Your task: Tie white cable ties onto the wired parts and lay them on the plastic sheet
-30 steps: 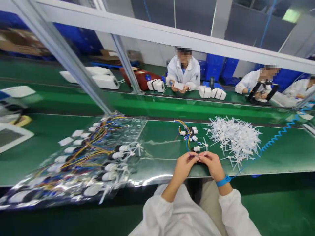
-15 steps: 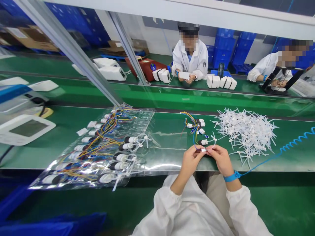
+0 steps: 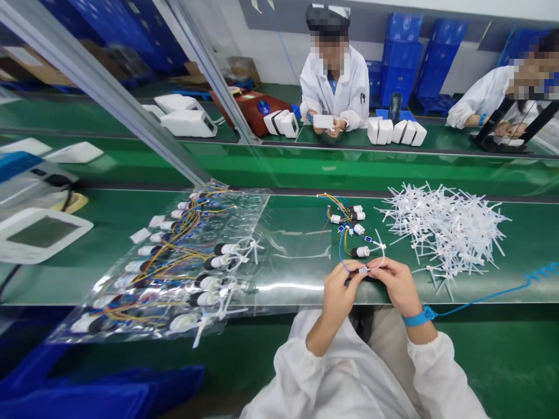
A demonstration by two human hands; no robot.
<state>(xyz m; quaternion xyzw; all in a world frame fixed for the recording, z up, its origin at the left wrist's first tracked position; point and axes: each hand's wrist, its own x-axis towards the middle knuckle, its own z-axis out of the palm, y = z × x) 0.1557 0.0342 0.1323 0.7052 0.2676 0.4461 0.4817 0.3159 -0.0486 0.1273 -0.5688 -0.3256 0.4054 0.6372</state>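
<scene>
Your left hand (image 3: 341,291) pinches a small white connector (image 3: 363,270) over the green bench's (image 3: 533,244) near edge while your right hand (image 3: 396,284) pinches what looks like the end of a pale tube (image 3: 384,256) beside it, seemingly a joining step calling for steady alignment.

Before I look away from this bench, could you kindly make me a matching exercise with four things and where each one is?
Things:
1. Small white block-like piece
2. Tangled heap of thin white plastic strips
3. Blue wristband
4. Clear, shiny plastic sheet

Places:
A. Around the right wrist
B. Left of both hands, with rows of white-and-black wired parts
C. Between the fingertips of the left hand and right hand
D. On the green bench top, beyond the right hand and to its right

Pairs: 1-C, 2-D, 3-A, 4-B
</scene>
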